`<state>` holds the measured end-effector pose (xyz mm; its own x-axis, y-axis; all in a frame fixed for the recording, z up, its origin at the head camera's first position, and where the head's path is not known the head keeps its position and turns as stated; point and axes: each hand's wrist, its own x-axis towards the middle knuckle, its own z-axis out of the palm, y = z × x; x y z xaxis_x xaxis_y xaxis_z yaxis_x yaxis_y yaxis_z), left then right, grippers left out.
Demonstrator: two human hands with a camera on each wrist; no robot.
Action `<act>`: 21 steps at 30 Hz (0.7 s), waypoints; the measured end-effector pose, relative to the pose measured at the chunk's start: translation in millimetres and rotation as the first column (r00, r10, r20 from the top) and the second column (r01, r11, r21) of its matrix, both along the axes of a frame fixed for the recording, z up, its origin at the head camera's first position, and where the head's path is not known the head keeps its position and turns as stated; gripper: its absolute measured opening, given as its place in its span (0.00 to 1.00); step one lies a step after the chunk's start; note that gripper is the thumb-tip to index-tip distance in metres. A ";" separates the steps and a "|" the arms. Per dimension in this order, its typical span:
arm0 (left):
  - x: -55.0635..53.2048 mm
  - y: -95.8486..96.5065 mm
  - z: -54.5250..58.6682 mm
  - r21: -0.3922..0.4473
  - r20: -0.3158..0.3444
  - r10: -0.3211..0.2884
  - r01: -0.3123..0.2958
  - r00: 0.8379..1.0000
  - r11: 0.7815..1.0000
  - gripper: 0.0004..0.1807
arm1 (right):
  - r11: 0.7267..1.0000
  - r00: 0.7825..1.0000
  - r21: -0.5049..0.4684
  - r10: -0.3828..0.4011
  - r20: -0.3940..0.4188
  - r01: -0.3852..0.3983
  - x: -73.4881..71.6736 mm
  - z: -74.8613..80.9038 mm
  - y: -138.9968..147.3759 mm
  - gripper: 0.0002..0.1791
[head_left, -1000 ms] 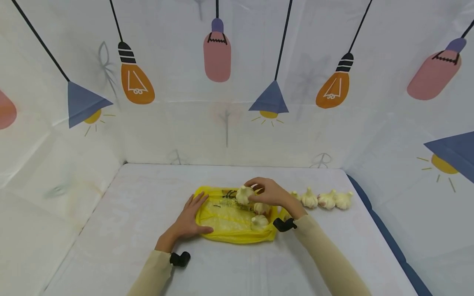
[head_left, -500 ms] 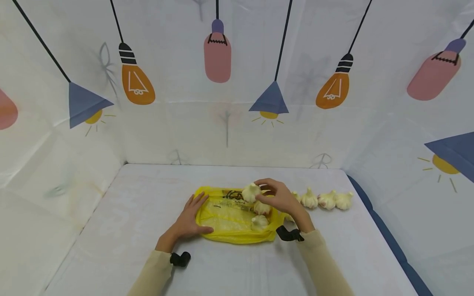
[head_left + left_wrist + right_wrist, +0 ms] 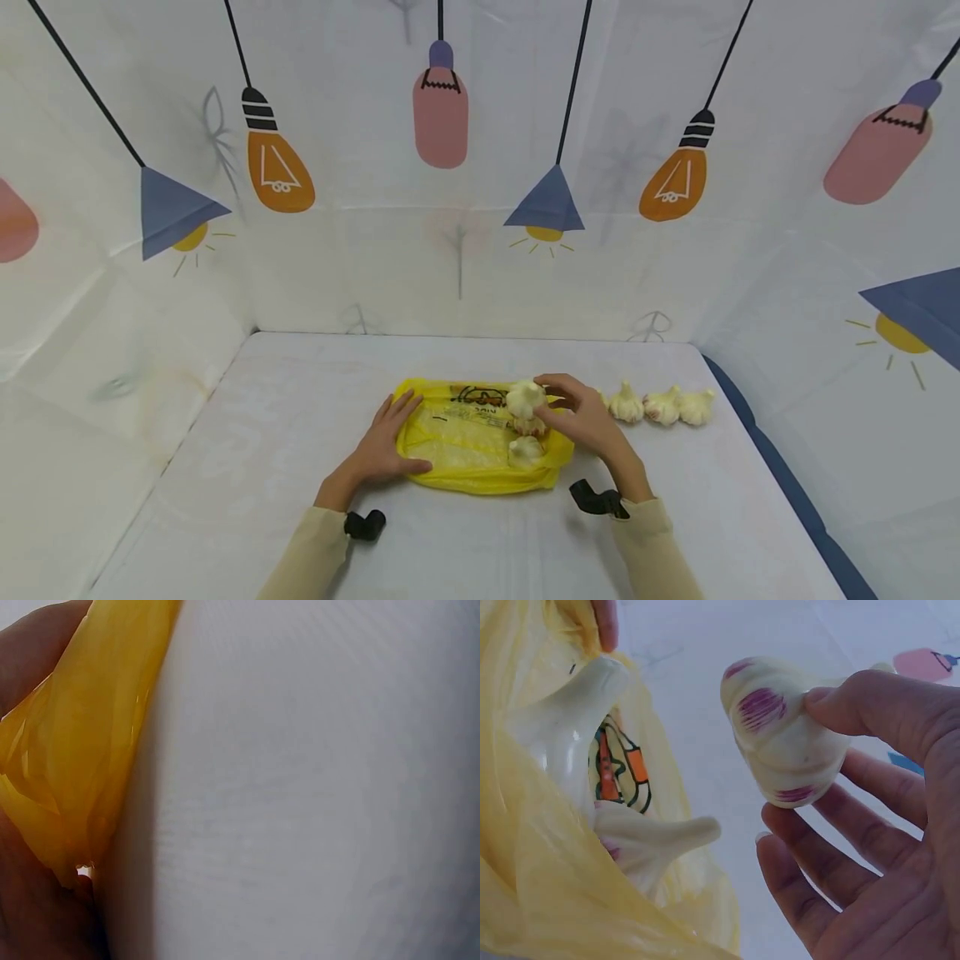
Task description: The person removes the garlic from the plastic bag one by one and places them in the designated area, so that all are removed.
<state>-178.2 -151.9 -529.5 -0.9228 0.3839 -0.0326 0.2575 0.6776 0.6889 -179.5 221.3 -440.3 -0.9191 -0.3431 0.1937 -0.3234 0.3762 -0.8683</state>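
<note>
A yellow plastic bag [image 3: 457, 442] with dark print lies flat on the table. My left hand [image 3: 382, 446] rests on its left end, fingers spread and fairly straight; yellow film [image 3: 90, 735] runs between thumb and fingers in the left wrist view. Above the bag's right part, my right hand [image 3: 588, 421] pinches a garlic bulb [image 3: 787, 739] between thumb and fingertips. Purple patches mark that bulb. Two more bulbs sit at the bag's right end, one nearer me [image 3: 526, 452] and one [image 3: 530, 427] partly covered by the held bulb.
Right of the bag, several garlic bulbs stand in a row, among them one upright bulb [image 3: 626, 403] and one at the far end [image 3: 696, 407]. The right hand partly hides the row's left end. A lamp-patterned sheet [image 3: 360, 267] rises behind the white table [image 3: 300, 400].
My right hand has moved to the right with the garlic bulb, which now hangs in front of one of the bulbs at the bag. The left hand has stayed still.
</note>
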 end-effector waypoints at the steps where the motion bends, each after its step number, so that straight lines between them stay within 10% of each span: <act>1: -0.1 0.0 -0.4 0.001 -0.002 0.000 0.000 1.000 1.000 0.64 | 1.000 1.000 -0.005 -0.008 -0.019 0.008 2.4 -0.2 2.1 0.24; 21: 1.1 -0.4 1.5 0.015 -0.019 -0.003 0.003 1.000 1.000 0.64 | 0.965 0.971 -0.205 -0.195 -0.137 0.165 41.2 -17.6 40.3 0.25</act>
<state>-177.1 -152.3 -528.0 -0.9220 0.3870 -0.0093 0.2727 0.6664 0.6939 -138.2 261.6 -457.9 -0.9158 -0.1174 0.3840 -0.4015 0.2727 -0.8743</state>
